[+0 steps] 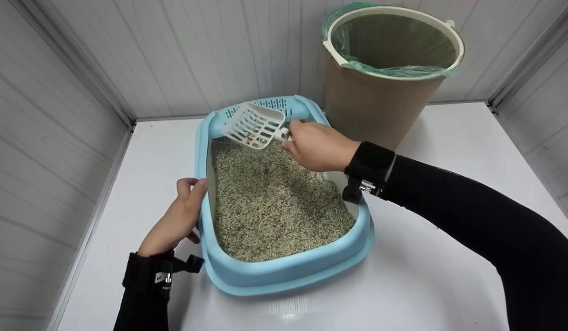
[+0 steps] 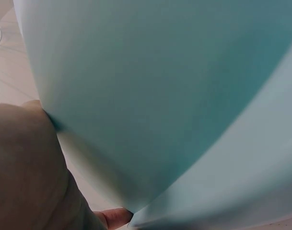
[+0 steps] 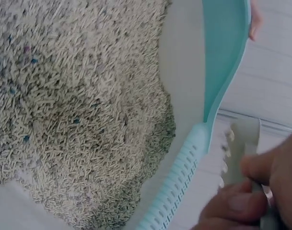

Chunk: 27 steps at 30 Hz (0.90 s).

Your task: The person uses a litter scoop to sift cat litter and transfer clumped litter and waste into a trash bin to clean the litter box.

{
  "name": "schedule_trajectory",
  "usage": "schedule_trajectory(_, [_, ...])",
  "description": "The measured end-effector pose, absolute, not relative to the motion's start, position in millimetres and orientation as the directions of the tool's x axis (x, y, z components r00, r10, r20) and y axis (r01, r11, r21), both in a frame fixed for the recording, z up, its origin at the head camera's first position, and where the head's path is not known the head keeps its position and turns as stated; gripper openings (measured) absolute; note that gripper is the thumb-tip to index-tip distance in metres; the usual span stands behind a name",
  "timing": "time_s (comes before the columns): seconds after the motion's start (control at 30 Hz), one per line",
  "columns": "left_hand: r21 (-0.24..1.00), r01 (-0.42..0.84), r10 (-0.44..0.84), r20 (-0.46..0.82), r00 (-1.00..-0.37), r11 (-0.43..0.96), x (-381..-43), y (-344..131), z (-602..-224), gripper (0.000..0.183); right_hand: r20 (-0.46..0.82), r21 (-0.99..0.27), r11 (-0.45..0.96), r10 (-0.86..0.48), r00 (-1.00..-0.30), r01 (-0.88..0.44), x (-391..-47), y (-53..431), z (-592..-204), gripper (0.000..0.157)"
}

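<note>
In the head view my right hand (image 1: 318,145) grips a white slotted litter scoop (image 1: 256,126) by its handle, holding it over the far end of a blue litter box (image 1: 288,271). A few bits of litter show on the scoop's slots. Grey-beige pellet litter (image 1: 275,197) fills the box, heaped unevenly. On the box's left side my left hand (image 1: 180,214) holds the rim, thumb on top and fingers against the outside. The left wrist view shows a fingertip (image 2: 118,218) at the box's lower edge. From the right wrist, the scoop (image 3: 244,136) appears side-on between thumb and fingers.
A tall beige bin (image 1: 376,105) lined with a green bag (image 1: 403,71) stands behind the box at the right. White panelled walls (image 1: 210,55) close in the back and sides of the white table (image 1: 431,257).
</note>
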<state>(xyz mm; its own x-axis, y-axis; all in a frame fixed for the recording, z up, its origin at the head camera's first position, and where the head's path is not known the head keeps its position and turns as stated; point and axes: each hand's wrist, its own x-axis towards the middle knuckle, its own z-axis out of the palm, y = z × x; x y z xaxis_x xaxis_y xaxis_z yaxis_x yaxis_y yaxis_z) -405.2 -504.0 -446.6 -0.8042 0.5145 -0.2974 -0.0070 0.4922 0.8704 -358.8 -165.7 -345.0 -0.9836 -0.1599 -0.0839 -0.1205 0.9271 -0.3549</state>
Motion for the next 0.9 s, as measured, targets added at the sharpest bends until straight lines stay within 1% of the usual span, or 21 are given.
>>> schedule_trajectory(0.3, [0.866,-0.005,0.516,-0.301,-0.802,0.499,-405.9,-503.8,-446.5,0.082,-0.111,-0.355,0.929,-0.156,-0.982,-0.107,-357.8,-162.7,-342.2,0.045])
schedule_trajectory(0.47, [0.868,-0.004,0.520,-0.301,-0.799,0.496,-406.1,-502.7,-445.4,0.083,-0.105,-0.370,0.923,-0.155,-0.982,-0.106,-356.6,-158.9,-335.1,0.042])
schedule_trajectory(0.73, [0.871,0.000,0.527,-0.298,-0.796,0.492,-406.8,-500.3,-445.7,0.084,-0.062,-0.365,0.929,-0.088,-0.994,-0.059,-350.1,-139.5,-293.4,0.040])
schedule_trajectory(0.9, [0.875,-0.009,0.530,-0.301,-0.793,0.483,-409.0,-499.7,-446.3,0.085,0.018,-0.303,0.949,-0.081,-0.997,-0.083,-339.4,-111.0,-265.1,0.041])
